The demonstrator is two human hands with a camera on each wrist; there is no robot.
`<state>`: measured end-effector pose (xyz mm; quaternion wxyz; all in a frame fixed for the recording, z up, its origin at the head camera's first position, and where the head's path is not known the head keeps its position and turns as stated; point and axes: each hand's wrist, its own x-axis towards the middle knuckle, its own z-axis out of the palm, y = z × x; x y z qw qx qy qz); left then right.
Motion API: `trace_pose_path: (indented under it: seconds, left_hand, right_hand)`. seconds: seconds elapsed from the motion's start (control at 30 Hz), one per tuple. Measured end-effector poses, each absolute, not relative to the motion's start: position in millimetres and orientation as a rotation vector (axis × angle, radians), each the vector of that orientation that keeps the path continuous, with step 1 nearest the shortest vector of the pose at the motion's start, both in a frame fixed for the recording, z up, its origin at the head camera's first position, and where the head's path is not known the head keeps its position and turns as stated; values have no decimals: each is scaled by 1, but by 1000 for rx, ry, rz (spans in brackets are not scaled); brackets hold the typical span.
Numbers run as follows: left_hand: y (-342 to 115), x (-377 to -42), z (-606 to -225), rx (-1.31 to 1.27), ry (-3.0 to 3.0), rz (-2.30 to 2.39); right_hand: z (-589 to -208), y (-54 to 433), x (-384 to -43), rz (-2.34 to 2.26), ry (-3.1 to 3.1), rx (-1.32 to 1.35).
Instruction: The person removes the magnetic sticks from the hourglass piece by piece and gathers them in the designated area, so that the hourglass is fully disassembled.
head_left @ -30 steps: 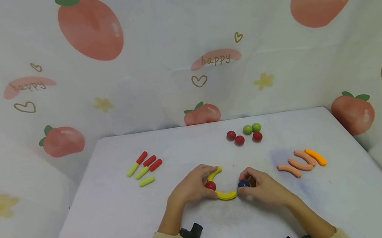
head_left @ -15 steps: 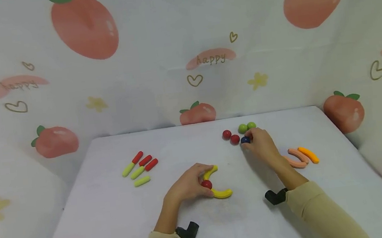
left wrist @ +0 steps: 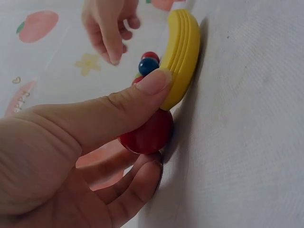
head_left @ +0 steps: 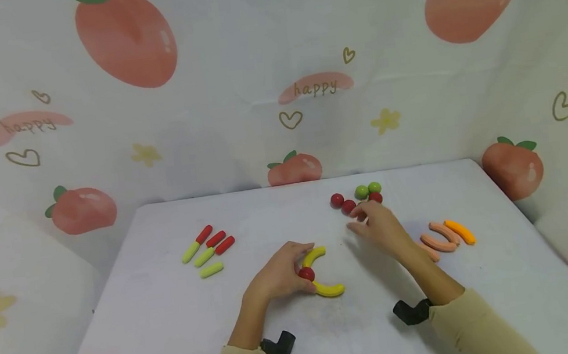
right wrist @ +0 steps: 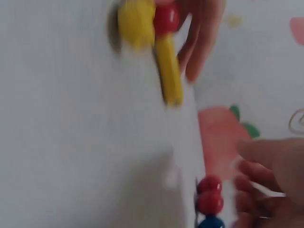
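My left hand [head_left: 279,274] curls round a red ball [head_left: 306,274] and two small yellow toy bananas near the table's middle. Its index fingertip is at the upper banana [head_left: 315,255]; its thumb lies at the lower banana [head_left: 329,290]. In the left wrist view the thumb overlaps the ball and a banana's end. My right hand [head_left: 382,230], fingers loosely bent and holding nothing, hovers in front of a cluster of balls. A dark blue ball [left wrist: 148,66] lies among them, hidden behind this hand in the head view.
Red balls [head_left: 337,200] and green balls [head_left: 362,192] make up the back cluster. Toy sausages [head_left: 439,243] and an orange curved piece [head_left: 460,232] lie right. Red sticks [head_left: 225,245] and light green sticks [head_left: 212,269] lie left. A printed curtain [head_left: 227,49] hangs behind the table.
My right hand has carried the blue ball from beside the bananas to the back cluster, let go of it and drawn back slightly. My left hand has stayed at the bananas and red ball.
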<state>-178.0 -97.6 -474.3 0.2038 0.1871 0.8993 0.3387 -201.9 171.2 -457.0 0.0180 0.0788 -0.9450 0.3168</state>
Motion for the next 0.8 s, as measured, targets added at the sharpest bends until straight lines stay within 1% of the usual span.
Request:
trace_pose_path:
  seconds: [0.1, 0.2, 0.27, 0.33, 0.47, 0.57, 0.63, 0.8]
  left_hand:
    - [-97, -178, -472, 501, 2529, 936]
    - [-96, -177, -471, 497, 2537, 920]
    - [-95, -176, -471, 506, 2536, 912]
    - [-96, -176, -472, 524, 2526, 911]
    - [-100, -177, -473, 559, 2447, 972]
    - [-103, -179, -474, 545, 2410, 1001]
    - [-105, -180, -474, 532, 2423, 995]
    - [-105, -182, -475, 541, 2489, 948]
  right_hand:
    - [-457, 163, -181, 1176, -3138, 464]
    - [-461, 157, -166, 1233, -3292, 671]
    - [-464, 154, -161, 1259, -3316, 718]
    - [-466, 152, -159, 1250, -3307, 687]
    - [-471, 151, -161, 1213, -3276, 493]
    - [-475, 151, -161, 1178, -3216, 433]
    - [-476, 148, -160, 1209, -3176, 460]
    - [-476, 141, -155, 1391, -3140, 663]
